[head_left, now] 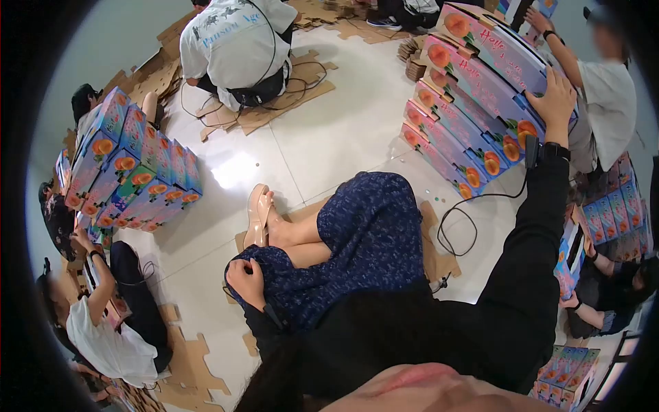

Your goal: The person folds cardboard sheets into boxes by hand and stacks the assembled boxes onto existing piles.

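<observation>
Stack of peach-printed boxes (473, 103): stands on the tiled floor (295, 147), past the right edge of the cardboard sheet (439, 257) under the person. Right hand (553, 103): fingers spread, laid against the stack's upper side, not clenched; arm extended forward. Left hand (246, 280): fingers curled on the blue skirt (371, 240), grip on cloth cannot be told; elbow bent.

A black long-sleeved top (525, 254), dark blue bottoms (371, 226) with a small pale print, 1 beige thick-soled sandal (255, 213) showing; on the right wrist, a black strap (555, 151) and black module (531, 151) with 1 thin black cable (473, 223).
</observation>
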Motion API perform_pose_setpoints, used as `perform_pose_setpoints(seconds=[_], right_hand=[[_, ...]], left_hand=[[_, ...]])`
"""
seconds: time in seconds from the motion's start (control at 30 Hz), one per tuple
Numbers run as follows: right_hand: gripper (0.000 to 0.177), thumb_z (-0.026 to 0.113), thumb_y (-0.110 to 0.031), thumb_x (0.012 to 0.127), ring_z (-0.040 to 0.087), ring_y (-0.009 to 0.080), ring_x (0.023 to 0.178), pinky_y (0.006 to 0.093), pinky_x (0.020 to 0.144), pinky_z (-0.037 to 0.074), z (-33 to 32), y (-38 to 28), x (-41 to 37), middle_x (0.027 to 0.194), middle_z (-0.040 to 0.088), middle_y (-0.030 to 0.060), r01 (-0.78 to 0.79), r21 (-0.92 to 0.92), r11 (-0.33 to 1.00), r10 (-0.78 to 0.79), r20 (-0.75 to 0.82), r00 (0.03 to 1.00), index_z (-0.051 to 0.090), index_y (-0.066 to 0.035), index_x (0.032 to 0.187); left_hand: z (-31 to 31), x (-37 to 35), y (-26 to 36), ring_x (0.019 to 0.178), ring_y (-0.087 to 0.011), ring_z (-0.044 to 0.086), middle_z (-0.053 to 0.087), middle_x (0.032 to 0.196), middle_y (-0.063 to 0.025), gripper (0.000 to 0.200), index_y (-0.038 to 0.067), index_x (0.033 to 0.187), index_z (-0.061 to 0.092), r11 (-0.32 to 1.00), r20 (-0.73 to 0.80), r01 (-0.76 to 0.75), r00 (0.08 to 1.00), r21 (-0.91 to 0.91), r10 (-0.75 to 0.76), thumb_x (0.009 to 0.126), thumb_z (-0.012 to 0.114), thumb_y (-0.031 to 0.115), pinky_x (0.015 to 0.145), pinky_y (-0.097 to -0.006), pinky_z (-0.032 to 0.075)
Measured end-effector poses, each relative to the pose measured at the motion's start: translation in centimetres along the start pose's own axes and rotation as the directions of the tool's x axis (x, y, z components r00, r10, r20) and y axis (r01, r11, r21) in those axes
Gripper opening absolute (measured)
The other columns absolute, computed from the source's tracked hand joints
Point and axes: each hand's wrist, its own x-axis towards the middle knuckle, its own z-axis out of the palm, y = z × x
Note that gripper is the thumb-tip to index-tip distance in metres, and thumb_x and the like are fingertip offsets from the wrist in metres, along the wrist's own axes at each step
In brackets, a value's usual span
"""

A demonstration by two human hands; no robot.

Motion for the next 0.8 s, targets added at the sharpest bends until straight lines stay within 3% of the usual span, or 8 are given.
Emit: perform_pose_setpoints(seconds=[0.13, 0.23, 0.33, 0.43, 0.53, 0.73, 0.8], right_hand=[[0.071, 0.08, -0.041, 0.064, 0.059, 0.025, 0.113, 0.0436, 0.094, 0.043, 0.9, 0.5, 0.5, 0.117, 0.066, 0.0075, 0.093, 0.073, 0.993, -0.091, -0.033, 0.995, 0.062, -0.007, 0.123], [0.072, 0.081, -0.04, 0.064, 0.061, 0.024, 0.111, 0.045, 0.092, 0.045, 1.3, 0.9, 1.0, 0.116, 0.065, 0.0077, 0.083, 0.115, 0.99, -0.097, 0.117, 0.988, 0.06, -0.007, 0.124], [0.075, 0.081, -0.036, 0.065, 0.06, 0.0235, 0.111, 0.05, 0.09, 0.045, 0.4, -0.3, 0.3, 0.119, 0.062, 0.0064, 0.053, -0.034, 0.998, -0.05, 0.084, 0.995, 0.056, -0.008, 0.129], [0.078, 0.081, -0.033, 0.067, 0.058, 0.0237, 0.113, 0.0537, 0.089, 0.044, -0.4, -2.8, 0.2, 0.124, 0.058, 0.0045, -0.01, -0.355, 0.935, 0.054, 0.116, 0.992, 0.05, -0.01, 0.135], [0.079, 0.08, -0.028, 0.068, 0.057, 0.0241, 0.115, 0.0549, 0.089, 0.043, 2.8, -2.9, 0.4, 0.126, 0.055, 0.0034, -0.11, -0.336, 0.935, 0.13, 0.036, 0.991, 0.048, -0.012, 0.138], [0.082, 0.083, -0.034, 0.064, 0.057, 0.0226, 0.115, 0.0495, 0.091, 0.043, 0.6, -0.9, 0.7, 0.121, 0.061, 0.0008, -0.031, -0.131, 0.991, 0.039, 0.053, 0.998, 0.052, -0.019, 0.138], [0.075, 0.083, -0.037, 0.063, 0.058, 0.0233, 0.114, 0.0467, 0.091, 0.044, -0.5, 0.2, 2.0, 0.119, 0.064, 0.0006, 0.02, -0.019, 1.0, -0.022, -0.119, 0.993, 0.058, -0.02, 0.132]], left_hand=[[-0.1, -0.2, 0.1, 0.072, -0.0338, 0.054, 0.054, 0.072, -0.0114, 0.023, 0.004, 0.067, 0.051, 0.999, 0.011, 0.051, 0.999, -0.019, -0.05, 0.077, 0.07, 0.012, 0.069, -0.0445, 0.041], [-0.2, -0.2, -0.2, 0.073, -0.0344, 0.055, 0.054, 0.072, -0.0116, 0.023, 0.004, 0.067, 0.051, 1.0, 0.006, 0.031, 1.0, -0.005, -0.031, 0.077, 0.07, 0.012, 0.069, -0.0444, 0.041], [-0.3, -0.2, -0.2, 0.069, -0.0347, 0.054, 0.055, 0.071, -0.0127, 0.025, 0.002, 0.067, 0.051, 1.0, -0.023, 0.008, 1.0, -0.015, -0.009, 0.077, 0.071, 0.012, 0.067, -0.0438, 0.042], [-0.4, -0.3, -0.1, 0.068, -0.0344, 0.055, 0.055, 0.071, -0.013, 0.024, 0.002, 0.067, 0.051, 1.0, -0.036, -0.011, 0.999, -0.01, 0.011, 0.077, 0.071, 0.011, 0.066, -0.0433, 0.043], [-0.5, -0.3, -0.2, 0.069, -0.0344, 0.055, 0.055, 0.071, -0.0129, 0.024, 0.002, 0.067, 0.051, 1.0, -0.041, -0.017, 0.999, -0.02, 0.016, 0.077, 0.071, 0.011, 0.066, -0.0435, 0.043], [-0.9, -0.7, -0.2, 0.068, -0.0343, 0.054, 0.054, 0.071, -0.0126, 0.026, 0.002, 0.066, 0.05, 1.0, -0.042, -0.016, 0.999, -0.026, 0.015, 0.077, 0.072, 0.01, 0.066, -0.0436, 0.042], [-0.9, -0.9, -0.3, 0.068, -0.0344, 0.054, 0.054, 0.071, -0.0126, 0.026, 0.002, 0.066, 0.049, 0.999, -0.024, -0.007, 1.0, -0.034, 0.006, 0.076, 0.072, 0.01, 0.066, -0.0437, 0.042]])
